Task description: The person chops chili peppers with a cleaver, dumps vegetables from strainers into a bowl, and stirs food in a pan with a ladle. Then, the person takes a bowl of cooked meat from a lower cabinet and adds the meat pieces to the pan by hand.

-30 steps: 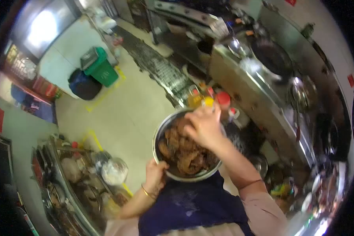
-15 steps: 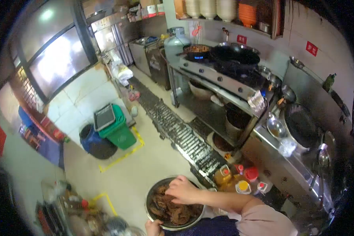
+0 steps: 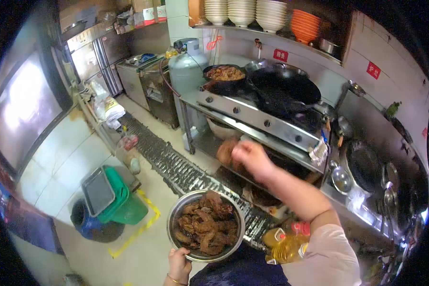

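My left hand [image 3: 179,264] grips the near rim of a round metal bowl [image 3: 172,209], with the thumb over its edge. Dark brown pieces of cooked meat [image 3: 206,224] fill the bowl. Stretched out past the bowl, my right hand [image 3: 252,158] is closed on a brown piece of meat [image 3: 227,151], both slightly blurred. That hand is in front of the stove's lower shelf. Beyond it, a pan of food [image 3: 225,73] sits on the left of the stove [image 3: 252,117], beside a big black wok [image 3: 286,88].
A gas cylinder [image 3: 188,69] stands left of the stove. A drain grate [image 3: 167,157] crosses the floor near a green bin [image 3: 128,207]. Oil bottles [image 3: 287,250] stand by my right arm. Ladles [image 3: 341,180] lie on the right counter, and stacked bowls [image 3: 270,14] fill the shelf above.
My right hand has left the bowl and moved up and forward with a piece of meat. The view has turned toward the stove. My left hand still holds the bowl.
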Demonstrator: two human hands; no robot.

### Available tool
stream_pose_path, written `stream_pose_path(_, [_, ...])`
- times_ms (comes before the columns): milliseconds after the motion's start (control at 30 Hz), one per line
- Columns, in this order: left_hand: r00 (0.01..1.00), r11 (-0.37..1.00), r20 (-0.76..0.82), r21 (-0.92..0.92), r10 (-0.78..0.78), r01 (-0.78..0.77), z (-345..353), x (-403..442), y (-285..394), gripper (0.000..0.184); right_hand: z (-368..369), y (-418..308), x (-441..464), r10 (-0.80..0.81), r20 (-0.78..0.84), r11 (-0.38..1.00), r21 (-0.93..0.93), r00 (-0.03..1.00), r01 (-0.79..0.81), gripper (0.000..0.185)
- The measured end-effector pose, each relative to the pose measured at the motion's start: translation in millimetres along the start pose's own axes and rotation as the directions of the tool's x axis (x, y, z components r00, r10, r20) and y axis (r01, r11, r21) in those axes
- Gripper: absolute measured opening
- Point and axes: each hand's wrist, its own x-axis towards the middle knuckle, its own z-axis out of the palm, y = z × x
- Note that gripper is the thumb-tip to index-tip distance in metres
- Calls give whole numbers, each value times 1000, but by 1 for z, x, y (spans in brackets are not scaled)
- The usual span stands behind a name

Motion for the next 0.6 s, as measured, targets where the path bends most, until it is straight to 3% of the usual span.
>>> stream_pose_path(33, [1000,1000,26,-15,8,-7,11,36,7,38,-19,-9,47,31,-112,997,76,993,-22,30])
stream_pose_path(100, [1000,999,-15,41,12,-12,51,89,29,38,-67,6,156,-102,-213,980,146,972,135,37])
stream_pose_path(167, [998,996,-62,84,26,-21,80,148,42,35,-116,21,269,-277,-346,917,-373,896,140,47])
stream_pose_path(233, [997,988,-77,151,10,2,90,215,53,32,-144,25,351,-366,-353,765,-640,861,63,52])
stream_pose_path(333, [986,962,-161,262,-34,76,124,266,77,30,-153,32,449,-246,-329,485,-856,912,-178,43])
stream_pose_path(467, [994,978,-96,199,-45,64,191,325,117,32,-142,64,540,58,-203,-40,-979,977,-201,33])
stream_pose_path(567, [985,945,-69,278,-158,172,208,378,137,36,-141,85,573,300,-181,-91,-983,937,-161,33])
stream_pose_path(600, [977,929,-51,301,-208,214,209,401,140,37,-145,100,587,402,-191,27,-975,896,-220,32])
